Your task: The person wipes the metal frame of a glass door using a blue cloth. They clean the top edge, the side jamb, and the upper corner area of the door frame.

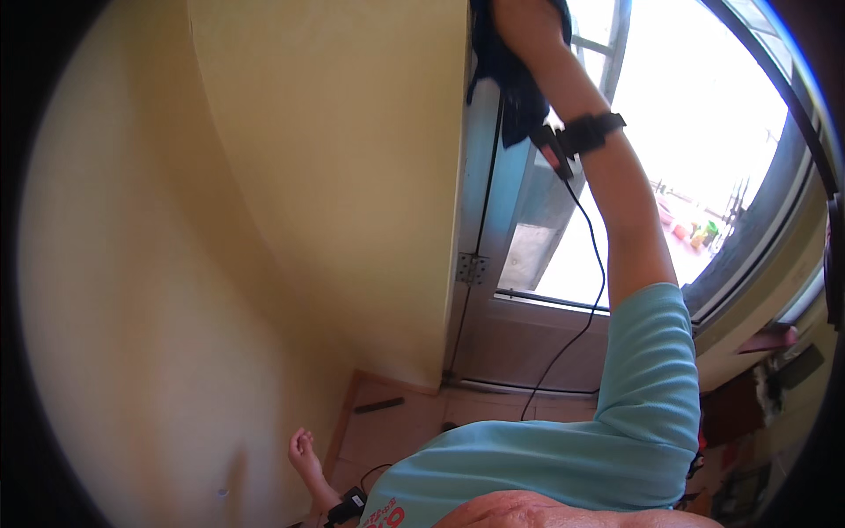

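Observation:
My right hand (pixel 531 26) is raised at the top of the view, partly cut off by the edge, and presses a dark blue cloth (pixel 518 86) against the top of a metal door frame. The cloth hangs down below the wrist. A black strap (pixel 591 134) circles that wrist, with a small black device (pixel 553 155) and a cable (pixel 602 270) running down from it. Low on the left, my left hand (pixel 302 449) hangs near the cream wall (pixel 317 165), fingers loosely curled, with nothing visible in it. Another black strap device (pixel 348 505) sits on the left wrist.
A metal-framed glass door (pixel 535 330) with a hinge (pixel 472 268) meets the wall's edge. Bright daylight comes through the glass. A dark flat strip (pixel 379 405) lies on the tiled floor (pixel 409 429) beside a brown skirting (pixel 343 419). Blurred household items stand at the far right.

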A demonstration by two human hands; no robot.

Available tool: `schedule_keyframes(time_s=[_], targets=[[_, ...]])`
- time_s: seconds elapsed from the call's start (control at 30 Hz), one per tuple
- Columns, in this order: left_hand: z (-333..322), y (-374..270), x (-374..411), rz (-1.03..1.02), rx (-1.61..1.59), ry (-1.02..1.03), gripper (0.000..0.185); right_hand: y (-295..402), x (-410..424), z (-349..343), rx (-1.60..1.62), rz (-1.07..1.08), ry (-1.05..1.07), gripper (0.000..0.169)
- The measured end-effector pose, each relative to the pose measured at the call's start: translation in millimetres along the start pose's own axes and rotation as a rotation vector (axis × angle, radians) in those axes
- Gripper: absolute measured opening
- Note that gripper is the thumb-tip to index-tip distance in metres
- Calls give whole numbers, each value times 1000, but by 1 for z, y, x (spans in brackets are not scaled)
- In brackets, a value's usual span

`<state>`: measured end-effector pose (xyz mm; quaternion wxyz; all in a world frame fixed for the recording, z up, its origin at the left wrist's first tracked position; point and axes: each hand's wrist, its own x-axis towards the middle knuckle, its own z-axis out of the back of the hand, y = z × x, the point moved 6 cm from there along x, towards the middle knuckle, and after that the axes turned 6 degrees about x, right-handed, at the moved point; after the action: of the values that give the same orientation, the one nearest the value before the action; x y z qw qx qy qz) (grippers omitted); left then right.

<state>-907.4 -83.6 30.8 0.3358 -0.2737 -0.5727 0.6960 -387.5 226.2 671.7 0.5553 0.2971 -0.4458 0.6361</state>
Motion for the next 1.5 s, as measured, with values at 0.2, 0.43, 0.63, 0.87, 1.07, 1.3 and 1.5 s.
schedule_keyframes(time_s=[0.2,0.43,0.63,0.87,1.07,1.3,1.5], targets=[[4,11,0,-5,-67,-4,22,26,-72,0,88,215,-552,14],[14,21,-13,16,-22,20,23,69,-226,-111,260,109,-15,13],[11,2,-10,-17,-39,35,24,91,-350,-172,462,200,238,20],[29,-1,-9,-12,-37,16,23,66,-252,-123,290,320,110,19],[15,-5,-12,14,-60,22,24,64,-200,-87,346,-41,177,22],[-9,-23,-5,29,31,92,23,98,-366,-162,580,138,462,19],[-4,-29,-3,15,0,91,25,94,-350,-144,609,106,544,18]])
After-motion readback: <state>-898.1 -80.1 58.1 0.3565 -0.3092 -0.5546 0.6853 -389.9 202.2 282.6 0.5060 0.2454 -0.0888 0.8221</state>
